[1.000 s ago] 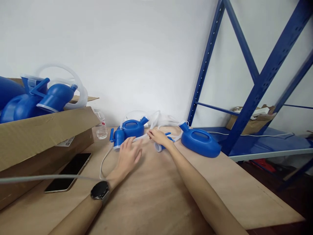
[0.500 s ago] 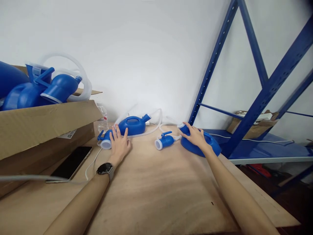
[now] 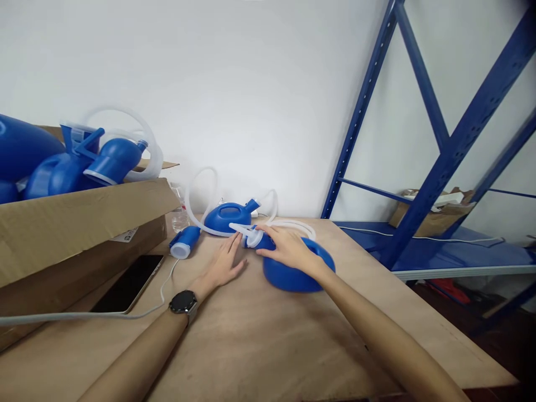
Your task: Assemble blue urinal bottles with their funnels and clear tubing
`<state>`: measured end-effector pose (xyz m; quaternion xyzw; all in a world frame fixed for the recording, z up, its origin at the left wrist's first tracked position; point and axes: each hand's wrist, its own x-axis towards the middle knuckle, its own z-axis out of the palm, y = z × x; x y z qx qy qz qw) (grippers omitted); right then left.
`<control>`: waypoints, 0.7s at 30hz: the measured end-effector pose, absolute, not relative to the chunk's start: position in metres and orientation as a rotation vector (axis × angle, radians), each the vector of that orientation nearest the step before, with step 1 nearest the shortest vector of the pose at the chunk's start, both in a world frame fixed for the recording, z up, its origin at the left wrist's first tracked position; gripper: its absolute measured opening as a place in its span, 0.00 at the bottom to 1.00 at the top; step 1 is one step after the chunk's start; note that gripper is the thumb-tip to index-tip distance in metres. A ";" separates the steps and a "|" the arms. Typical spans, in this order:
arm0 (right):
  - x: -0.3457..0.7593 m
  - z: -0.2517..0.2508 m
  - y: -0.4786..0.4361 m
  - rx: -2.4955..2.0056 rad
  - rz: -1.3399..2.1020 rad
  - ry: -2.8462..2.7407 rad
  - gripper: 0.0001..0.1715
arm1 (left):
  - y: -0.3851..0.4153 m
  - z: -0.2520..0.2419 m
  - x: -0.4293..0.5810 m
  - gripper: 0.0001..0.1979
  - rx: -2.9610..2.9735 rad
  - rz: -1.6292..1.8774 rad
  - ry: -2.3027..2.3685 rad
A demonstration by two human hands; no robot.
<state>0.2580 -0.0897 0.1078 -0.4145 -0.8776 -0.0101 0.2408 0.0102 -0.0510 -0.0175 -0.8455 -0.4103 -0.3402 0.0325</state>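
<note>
My right hand point(image 3: 287, 248) is wrapped over the neck of a blue plastic urinal bottle point(image 3: 293, 277), which lies on its side on the table. Just left of that neck is a small blue cup piece with whitish plastic point(image 3: 253, 238), partly covered by fingers. My left hand point(image 3: 224, 262) has its fingers stretched out, the tips at the cup piece; whether they press on it I cannot tell. Behind the hands stands a second blue urinal bottle point(image 3: 228, 216) with a clear hose point(image 3: 188, 198). Another blue cup piece point(image 3: 186, 241) with a white rim lies left of my left hand.
On the left, a cardboard box point(image 3: 92, 209) holds several blue bottles and hoses. A phone point(image 3: 128, 283) with a white cable point(image 3: 161, 296) lies in front of it, and a clear water bottle point(image 3: 179, 215) stands behind. Blue metal shelving point(image 3: 454, 139) rises on the right.
My right hand has drawn the near urinal bottle leftward and closer to me. My left hand has shifted right, away from the left cup piece. The second cup piece has moved left between my hands.
</note>
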 end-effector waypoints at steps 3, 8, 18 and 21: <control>0.256 0.113 -0.098 -1.190 0.013 -2.361 0.35 | -0.038 -0.020 0.015 0.39 -2.628 -1.100 -1.274; 0.291 0.102 -0.088 -1.433 -0.188 -2.249 0.33 | -0.014 -0.016 0.027 0.43 -2.569 -1.098 -1.384; 0.288 0.070 -0.101 -1.202 -0.407 -2.214 0.28 | -0.051 -0.010 0.021 0.30 -2.332 -0.910 -1.297; 0.259 0.054 -0.108 -1.061 -0.204 -2.325 0.38 | -0.080 -0.005 0.011 0.31 -2.419 -0.941 -1.066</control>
